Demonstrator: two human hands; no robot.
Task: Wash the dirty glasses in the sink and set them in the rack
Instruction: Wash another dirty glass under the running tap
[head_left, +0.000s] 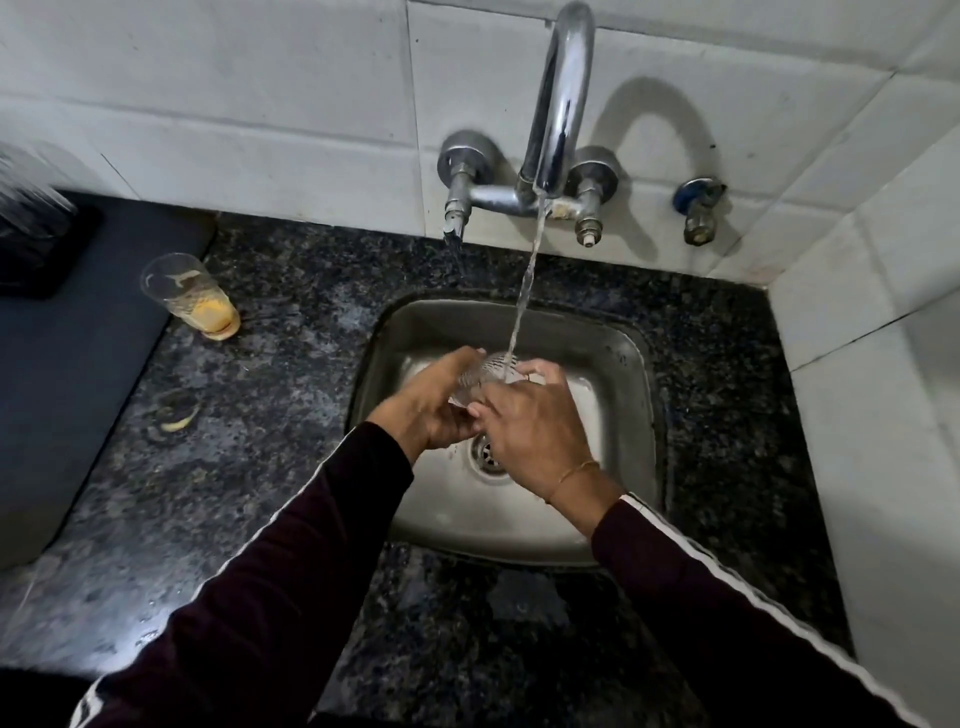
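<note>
A clear ribbed glass (485, 371) is held over the steel sink (631, 364), under the running stream from the tap (558, 104). My left hand (434, 402) grips the glass from the left. My right hand (530, 421) holds it from the right, fingers curled over its rim, and hides much of it. A second glass (189, 296), dirty with yellow-orange residue at its bottom, stands upright on the dark granite counter to the left of the sink. At the far left edge a blurred clear glass (31, 202) sits on a black rack (62, 260).
A grey mat (78, 374) covers the counter on the left. A yellow smear (176, 421) lies on the granite counter (249, 395) between mat and sink. White tiled walls close in at the back and right. A small blue-handled valve (698, 208) sticks out right of the tap.
</note>
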